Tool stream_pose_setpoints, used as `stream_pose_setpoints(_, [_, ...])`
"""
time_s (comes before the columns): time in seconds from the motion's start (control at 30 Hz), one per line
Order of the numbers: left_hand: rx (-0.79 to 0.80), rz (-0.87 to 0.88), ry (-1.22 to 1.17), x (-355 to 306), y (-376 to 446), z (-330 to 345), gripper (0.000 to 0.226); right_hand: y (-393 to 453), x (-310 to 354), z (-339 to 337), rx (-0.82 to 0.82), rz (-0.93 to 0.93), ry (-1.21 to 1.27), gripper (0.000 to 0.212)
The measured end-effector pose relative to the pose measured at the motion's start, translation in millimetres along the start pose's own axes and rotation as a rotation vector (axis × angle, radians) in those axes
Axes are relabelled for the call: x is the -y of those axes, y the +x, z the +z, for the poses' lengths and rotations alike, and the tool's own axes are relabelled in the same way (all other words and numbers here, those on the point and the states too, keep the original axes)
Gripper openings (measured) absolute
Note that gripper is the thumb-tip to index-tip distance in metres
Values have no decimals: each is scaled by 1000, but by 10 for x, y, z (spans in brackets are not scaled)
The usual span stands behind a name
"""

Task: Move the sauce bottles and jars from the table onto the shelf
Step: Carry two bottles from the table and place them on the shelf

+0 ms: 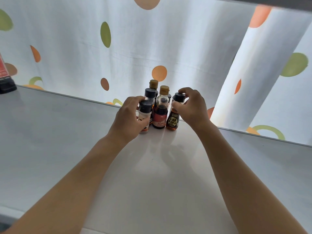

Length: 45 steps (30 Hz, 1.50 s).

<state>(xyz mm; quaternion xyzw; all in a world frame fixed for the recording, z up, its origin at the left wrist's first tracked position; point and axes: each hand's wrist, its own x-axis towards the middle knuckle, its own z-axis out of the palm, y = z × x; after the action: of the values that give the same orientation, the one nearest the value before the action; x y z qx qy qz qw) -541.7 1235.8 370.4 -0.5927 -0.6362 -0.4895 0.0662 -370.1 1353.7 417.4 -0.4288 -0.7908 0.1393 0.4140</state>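
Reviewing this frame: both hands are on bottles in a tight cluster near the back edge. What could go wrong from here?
1. The bottles stand packed and touching, so shifting the white shaker jar in the left hand may topple the red-labelled bottle beside it.
2. The right hand pinches the dark-labelled oil bottle only near its cap, so it could swing or slip.
3. The cluster sits close to the surface's back edge, so a knocked bottle might fall behind it.
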Motion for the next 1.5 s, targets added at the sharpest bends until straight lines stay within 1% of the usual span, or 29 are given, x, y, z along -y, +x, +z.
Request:
stream_pose_setpoints(0.17, [-41, 22, 28, -89, -25, -16, 58, 5, 14, -46, 3, 23, -19, 45])
stream_pose_setpoints(0.27, [-116, 120, 45, -197, -13, -64, 52, 13, 97, -106, -12, 93, 66, 43])
stream_pose_setpoints(0.33, [-139, 193, 86, -258, -27, -82, 50, 14, 158, -152, -55, 122, 90, 41])
stream_pose_setpoints(0.4, [-145, 228, 141, -311, -73, -99, 50, -22, 231, -188, -123, 91, 33, 37])
stream_pose_setpoints(0.47, [-140, 242, 224, -369, -147, -125, 53, -119, 343, -209, -157, 20, -35, 35])
stream_pose_setpoints(0.57, [-116, 226, 403, -471, -270, -211, 57, -362, 539, -222, -123, -96, -34, 33])
stream_pose_setpoints(0.7, [-128, 120, 598, -694, -711, -491, 58, -836, 749, -262, 4, -279, 26, 34])
stream_pose_setpoints(0.8, [-159, 24, 774, -955, -1165, -746, 59, -1233, 903, -359, 127, -387, 50, 41])
stream_pose_setpoints(0.9, [-177, -108, 913, -1253, -1622, -1025, 62, -1706, 1103, -458, 248, -535, 49, 47])
stream_pose_setpoints(0.97, [-210, -207, 906, -1485, -2005, -1190, 65, -2054, 1255, -539, 328, -642, 90, 50])
stream_pose_setpoints(1.03, [-298, -333, 805, -1700, -2490, -1361, 64, -2432, 1426, -600, 432, -736, 128, 53])
stream_pose_setpoints(1.1, [-351, -396, 779, -1877, -2990, -1492, 62, -2810, 1571, -638, 506, -807, 160, 57])
stream_pose_setpoints(1.17, [-353, -437, 839, -2035, -3484, -1615, 59, -3233, 1713, -654, 550, -888, 215, 60])
stream_pose_setpoints(1.3, [-375, -583, 962, -2315, -4325, -1918, 60, -4110, 2017, -614, 635, -1037, 326, 60])
stream_pose_setpoints(1.37, [-414, -637, 1025, -2496, -4718, -2115, 61, -4559, 2186, -629, 690, -1114, 361, 59])
stream_pose_setpoints(1.5, [-509, -752, 1084, -2859, -5445, -2496, 66, -5347, 2481, -750, 790, -1211, 433, 57])
